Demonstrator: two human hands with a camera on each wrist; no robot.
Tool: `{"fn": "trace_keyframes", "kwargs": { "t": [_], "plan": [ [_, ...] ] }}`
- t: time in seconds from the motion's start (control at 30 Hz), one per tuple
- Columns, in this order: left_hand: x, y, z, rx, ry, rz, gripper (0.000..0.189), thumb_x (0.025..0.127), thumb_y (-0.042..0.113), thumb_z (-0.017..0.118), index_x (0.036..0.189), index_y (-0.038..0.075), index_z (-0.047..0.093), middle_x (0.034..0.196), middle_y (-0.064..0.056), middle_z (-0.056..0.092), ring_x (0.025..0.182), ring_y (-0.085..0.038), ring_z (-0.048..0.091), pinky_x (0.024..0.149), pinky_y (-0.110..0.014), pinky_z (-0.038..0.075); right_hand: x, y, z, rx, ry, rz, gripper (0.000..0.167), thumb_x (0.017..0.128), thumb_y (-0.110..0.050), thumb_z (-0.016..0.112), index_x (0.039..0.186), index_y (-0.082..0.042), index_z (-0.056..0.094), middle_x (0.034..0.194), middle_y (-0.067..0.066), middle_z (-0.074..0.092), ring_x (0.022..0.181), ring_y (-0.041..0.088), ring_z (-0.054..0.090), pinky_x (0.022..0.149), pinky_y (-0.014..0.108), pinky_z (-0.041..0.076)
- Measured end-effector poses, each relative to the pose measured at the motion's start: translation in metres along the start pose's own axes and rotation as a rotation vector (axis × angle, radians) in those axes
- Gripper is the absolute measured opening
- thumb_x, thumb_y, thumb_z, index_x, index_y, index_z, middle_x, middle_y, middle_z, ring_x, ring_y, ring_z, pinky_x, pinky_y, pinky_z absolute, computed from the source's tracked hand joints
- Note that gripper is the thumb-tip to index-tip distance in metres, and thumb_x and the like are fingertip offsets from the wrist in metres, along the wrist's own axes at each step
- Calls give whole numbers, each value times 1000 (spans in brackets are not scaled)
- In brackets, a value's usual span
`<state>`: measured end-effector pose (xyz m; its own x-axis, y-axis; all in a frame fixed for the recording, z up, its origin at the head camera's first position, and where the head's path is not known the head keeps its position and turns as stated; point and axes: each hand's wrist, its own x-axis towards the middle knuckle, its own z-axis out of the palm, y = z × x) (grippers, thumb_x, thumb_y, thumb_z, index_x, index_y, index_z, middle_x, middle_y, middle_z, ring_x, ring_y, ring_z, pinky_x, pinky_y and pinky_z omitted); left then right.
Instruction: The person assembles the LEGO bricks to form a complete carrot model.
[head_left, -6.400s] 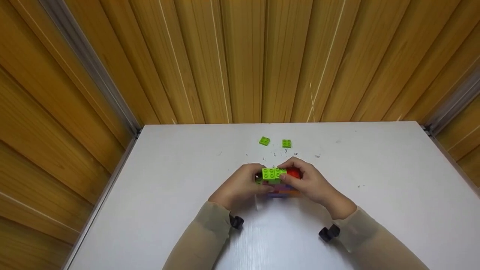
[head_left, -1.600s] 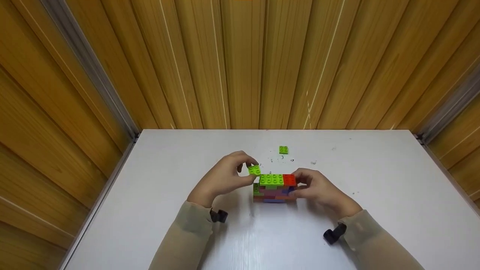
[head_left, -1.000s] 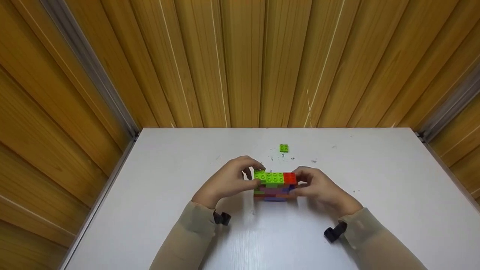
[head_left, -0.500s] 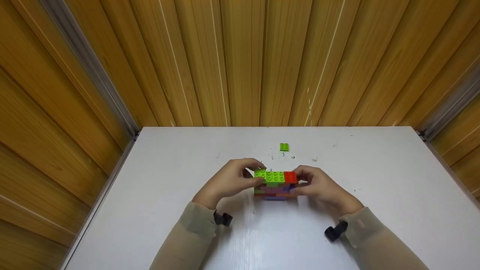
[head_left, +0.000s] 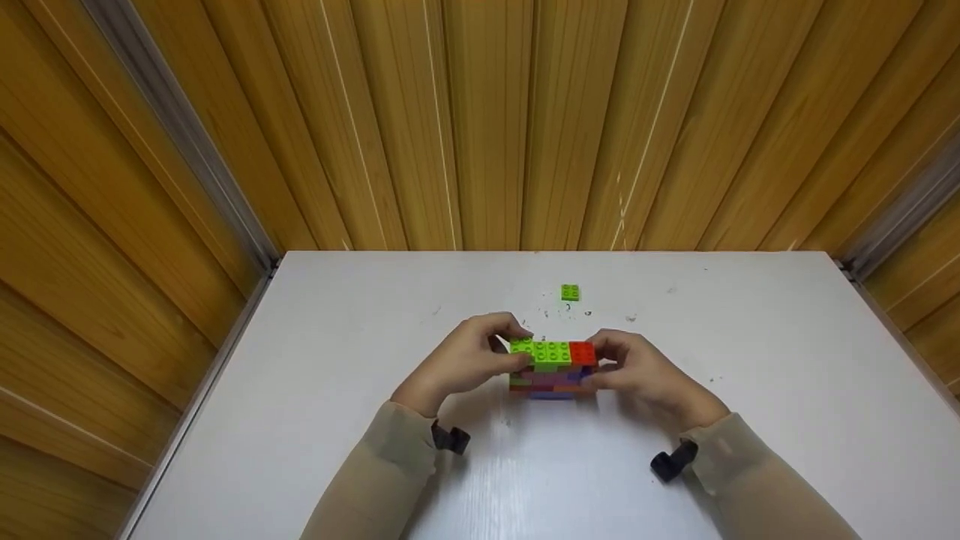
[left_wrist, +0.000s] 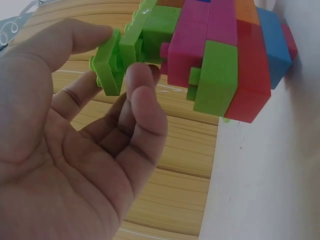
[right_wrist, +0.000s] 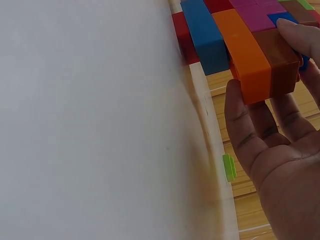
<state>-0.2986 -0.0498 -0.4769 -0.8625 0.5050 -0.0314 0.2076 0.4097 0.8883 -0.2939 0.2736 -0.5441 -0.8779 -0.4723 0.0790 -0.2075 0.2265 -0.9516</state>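
A layered block of toy building bricks [head_left: 551, 379] stands between both hands in the head view, with magenta, orange, blue, red and green pieces. Its top row holds lime-green flat bricks [head_left: 551, 352] and a red brick [head_left: 583, 352] on the right. My left hand [head_left: 469, 360] pinches a small lime-green flat brick [left_wrist: 107, 62] between thumb and fingers at the top left end. In the left wrist view this piece sits tilted, right beside the neighbouring green one. My right hand [head_left: 641, 371] grips the block's right end, around the orange brick [right_wrist: 245, 55] and brown brick [right_wrist: 277, 55].
One loose lime-green flat brick [head_left: 570, 292] lies behind the block on the white table [head_left: 360, 322]. Small dark specks dot the tabletop near it. Wood-patterned walls [head_left: 480, 127] rise at the back and sides.
My left hand has picked up one of two loose green flat bricks and brought it right to the block's top left end. My right hand has shifted to the right end and stays there.
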Motion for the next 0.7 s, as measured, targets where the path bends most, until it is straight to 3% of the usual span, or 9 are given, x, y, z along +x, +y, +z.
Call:
{"fn": "trace_keyframes", "kwargs": {
  "t": [0.5,0.7],
  "plan": [
    [1,0,1,-12,3,-11,23,97,23,88,119,23,84,119,0,77,88,-15,62,79,-29,56,1,-1,0,-23,2,13,35,91,1,87,123,0,74,122,-6,79,112,18,76,101,30,62],
    [2,-2,2,21,-6,-12,25,97,29,87,121,26,80,120,2,74,99,-22,63,77,-29,53,0,-1,0,-21,9,15,34,90,1,88,122,0,74,121,-6,79,112,17,76,102,30,63]
  ]
}}
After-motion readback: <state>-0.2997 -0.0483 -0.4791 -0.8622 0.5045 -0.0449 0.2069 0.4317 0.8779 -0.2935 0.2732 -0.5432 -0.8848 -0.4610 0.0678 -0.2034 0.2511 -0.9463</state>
